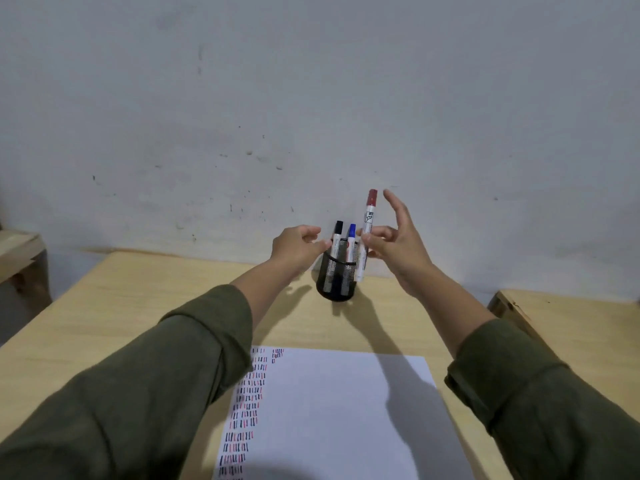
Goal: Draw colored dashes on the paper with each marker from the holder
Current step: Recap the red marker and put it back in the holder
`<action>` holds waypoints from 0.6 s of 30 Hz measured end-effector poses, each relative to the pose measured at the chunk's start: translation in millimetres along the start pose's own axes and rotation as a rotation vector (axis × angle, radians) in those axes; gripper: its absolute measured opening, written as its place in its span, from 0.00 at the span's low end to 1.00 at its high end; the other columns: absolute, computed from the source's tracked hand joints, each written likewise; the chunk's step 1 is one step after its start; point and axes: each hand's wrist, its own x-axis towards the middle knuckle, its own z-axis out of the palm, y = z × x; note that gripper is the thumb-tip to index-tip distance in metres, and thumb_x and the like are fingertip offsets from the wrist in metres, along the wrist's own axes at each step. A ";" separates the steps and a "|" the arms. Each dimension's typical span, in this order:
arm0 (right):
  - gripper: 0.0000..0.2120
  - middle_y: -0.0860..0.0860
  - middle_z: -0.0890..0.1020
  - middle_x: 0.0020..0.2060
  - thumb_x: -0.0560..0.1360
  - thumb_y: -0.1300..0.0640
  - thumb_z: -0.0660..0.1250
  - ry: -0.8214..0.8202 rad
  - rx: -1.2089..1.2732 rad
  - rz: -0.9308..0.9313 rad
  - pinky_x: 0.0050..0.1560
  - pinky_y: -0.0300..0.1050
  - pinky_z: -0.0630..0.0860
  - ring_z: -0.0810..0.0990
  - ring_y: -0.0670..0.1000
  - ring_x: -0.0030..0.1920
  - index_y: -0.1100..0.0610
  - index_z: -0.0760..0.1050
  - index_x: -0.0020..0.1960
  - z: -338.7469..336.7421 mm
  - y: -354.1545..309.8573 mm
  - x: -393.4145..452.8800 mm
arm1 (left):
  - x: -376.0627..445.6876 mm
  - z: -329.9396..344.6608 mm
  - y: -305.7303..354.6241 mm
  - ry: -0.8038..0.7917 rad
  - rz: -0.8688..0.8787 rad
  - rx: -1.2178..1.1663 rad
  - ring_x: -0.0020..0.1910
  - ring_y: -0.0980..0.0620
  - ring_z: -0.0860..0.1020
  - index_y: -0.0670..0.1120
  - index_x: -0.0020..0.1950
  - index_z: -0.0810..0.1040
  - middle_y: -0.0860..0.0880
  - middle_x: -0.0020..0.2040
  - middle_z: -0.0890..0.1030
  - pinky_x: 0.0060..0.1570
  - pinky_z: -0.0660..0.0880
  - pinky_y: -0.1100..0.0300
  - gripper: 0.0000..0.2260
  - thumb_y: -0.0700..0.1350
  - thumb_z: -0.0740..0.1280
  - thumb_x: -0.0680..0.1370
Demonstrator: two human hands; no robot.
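A black mesh holder point(335, 276) stands on the wooden table near the wall, with a black-capped marker point(337, 237) and a blue-capped marker point(351, 237) upright in it. My right hand point(398, 245) pinches a red-capped marker point(367, 223) by its white barrel, upright, just right of the holder's rim; its lower end hangs beside the mesh. My left hand point(297, 245) rests against the holder's left rim, fingers curled, thumb near the black marker. A white paper point(339, 410) lies in front, with rows of black, red and blue dashes point(247, 403) down its left side.
The table point(145, 306) ends at a grey-white wall behind the holder. A wooden piece point(19, 251) stands at the far left and another wooden surface point(571, 323) at the right. My dark green sleeves cover the paper's lower left corner.
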 end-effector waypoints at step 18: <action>0.36 0.55 0.75 0.42 0.73 0.67 0.65 0.116 -0.401 -0.089 0.33 0.36 0.70 0.78 0.52 0.41 0.38 0.56 0.71 22.8 42.3 62.3 | 25.6 23.1 -26.5 -0.029 0.094 0.253 0.62 0.50 0.76 0.49 0.65 0.76 0.49 0.64 0.79 0.63 0.69 0.59 0.22 0.51 0.71 0.73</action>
